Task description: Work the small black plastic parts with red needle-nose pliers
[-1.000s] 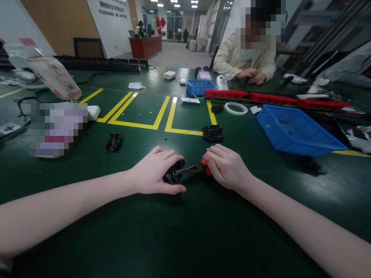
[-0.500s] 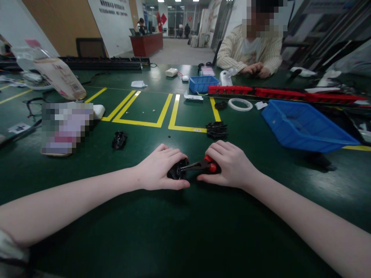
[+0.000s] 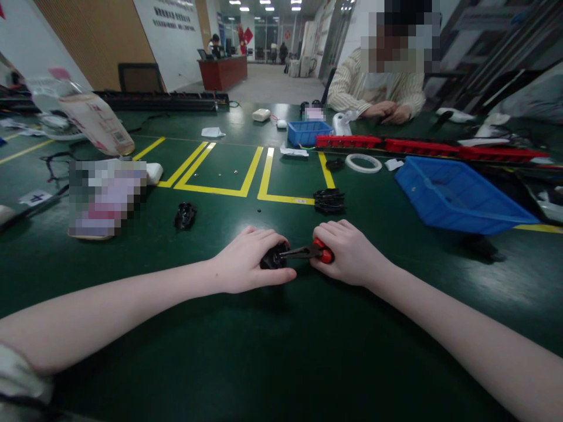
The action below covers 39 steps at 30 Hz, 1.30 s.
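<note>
Both hands (image 3: 248, 262) (image 3: 349, 255) grip, left curled round a black part (image 3: 271, 258), right fisted round pliers (image 3: 314, 251).

Black part (image 3: 271, 258) partly hidden by left grip (image 3: 246, 261), red plier handles (image 3: 324, 254) mostly by right grip (image 3: 349, 255).

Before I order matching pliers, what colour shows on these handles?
Red handles, clearest in head view.

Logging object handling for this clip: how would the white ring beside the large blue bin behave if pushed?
The white ring lies flat on the green table, so it would probably slide rather than roll. Its open middle suggests low weight for its width; its even rim looks stiff.
</note>
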Tool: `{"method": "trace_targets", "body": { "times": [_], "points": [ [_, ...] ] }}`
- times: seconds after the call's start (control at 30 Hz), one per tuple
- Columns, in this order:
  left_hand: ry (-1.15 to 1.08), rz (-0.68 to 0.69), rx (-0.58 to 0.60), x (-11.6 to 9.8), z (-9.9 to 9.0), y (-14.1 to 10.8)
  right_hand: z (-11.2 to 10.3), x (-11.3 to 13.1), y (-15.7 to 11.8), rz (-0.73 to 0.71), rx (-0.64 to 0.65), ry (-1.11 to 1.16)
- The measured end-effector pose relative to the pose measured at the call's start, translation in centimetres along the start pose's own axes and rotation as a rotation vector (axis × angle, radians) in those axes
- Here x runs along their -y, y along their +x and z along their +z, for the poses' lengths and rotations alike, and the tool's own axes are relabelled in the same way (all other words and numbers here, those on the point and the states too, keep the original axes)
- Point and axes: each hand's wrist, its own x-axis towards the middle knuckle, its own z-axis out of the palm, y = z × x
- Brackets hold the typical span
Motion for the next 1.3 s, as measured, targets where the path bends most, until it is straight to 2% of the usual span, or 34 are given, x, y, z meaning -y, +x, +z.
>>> {"method": "trace_targets", "body": {
  "times": [0.47,0.67,1.3],
  "points": [
    [0.005,0.021,-0.012,0.27,0.05,0.25,-0.14,0.05,-0.02,0.011,-0.001,0.02],
    [0.025,0.004,-0.126,0.53,0.43,0.14,-0.1,0.05,0.1,0.031,-0.01,0.024],
    [0.023,0.0,-0.128,0.85,0.51,0.28,-0.11,0.16,0.13,0.051,-0.011,0.024]
  ]
}}
